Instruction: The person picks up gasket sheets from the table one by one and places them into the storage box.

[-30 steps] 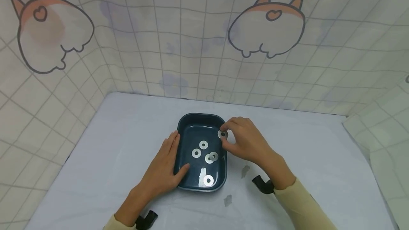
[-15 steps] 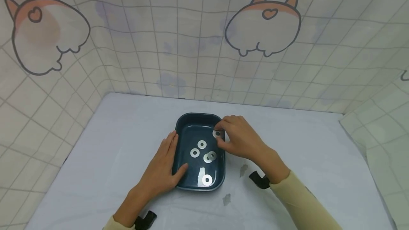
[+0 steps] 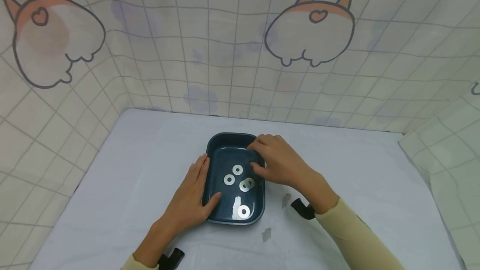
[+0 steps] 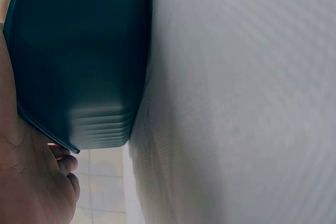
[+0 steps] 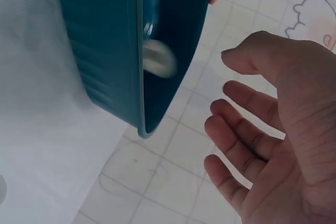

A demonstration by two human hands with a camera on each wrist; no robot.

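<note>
A dark blue tray (image 3: 233,141) stands on the white-covered table, with several flat metal washers (image 3: 237,170) scattered on its floor, two of them overlapping (image 3: 246,184). My left hand (image 3: 187,201) rests along the tray's left side, fingers straight at the rim and thumb over the edge. Above the far right corner hovers my right hand (image 3: 279,159), its thumb and fingertips apart with nothing between them. In the right wrist view a blurred washer (image 5: 159,58) is in mid-air just inside the tray, away from the fingers.
Two small grey patches (image 3: 266,234) mark the cloth (image 3: 337,170) right of the tray. Black wrist-camera mounts (image 3: 303,208) sit at both wrists. A tiled-pattern curtain (image 3: 225,53) with cartoon animal drawings stands behind and beside the table.
My right hand, earlier pinching a washer at the tray's right rim, has moved slightly left over the tray and let the washer go. My left hand has stayed on the tray.
</note>
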